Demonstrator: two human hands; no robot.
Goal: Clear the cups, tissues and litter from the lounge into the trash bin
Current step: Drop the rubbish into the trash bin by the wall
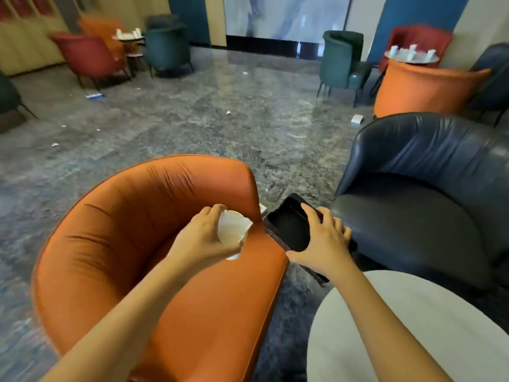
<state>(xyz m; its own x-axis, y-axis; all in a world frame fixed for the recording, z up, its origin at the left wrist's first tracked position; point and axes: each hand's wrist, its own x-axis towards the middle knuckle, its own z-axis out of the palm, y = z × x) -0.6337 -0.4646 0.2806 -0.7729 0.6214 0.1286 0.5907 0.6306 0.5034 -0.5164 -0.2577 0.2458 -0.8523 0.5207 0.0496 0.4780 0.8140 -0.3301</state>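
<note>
Clasping the trash bin (287,227) rim, the right grip (323,239) is steadying it. The left grip (202,238), at nine o'clock, is clutching a paper cup (231,230); it is needing a centred drop.

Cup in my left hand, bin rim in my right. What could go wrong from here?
1. The white paper cup in the left hand is above the orange upholstered armchair, not the black rectangular trash bin; released now, it would likely miss.
2. The cup is tilted; I cannot tell whether liquid remains, and any could stain the seat.
3. The right hand grips the tilted-looking bin by one rim; it might slip or tip.
</note>
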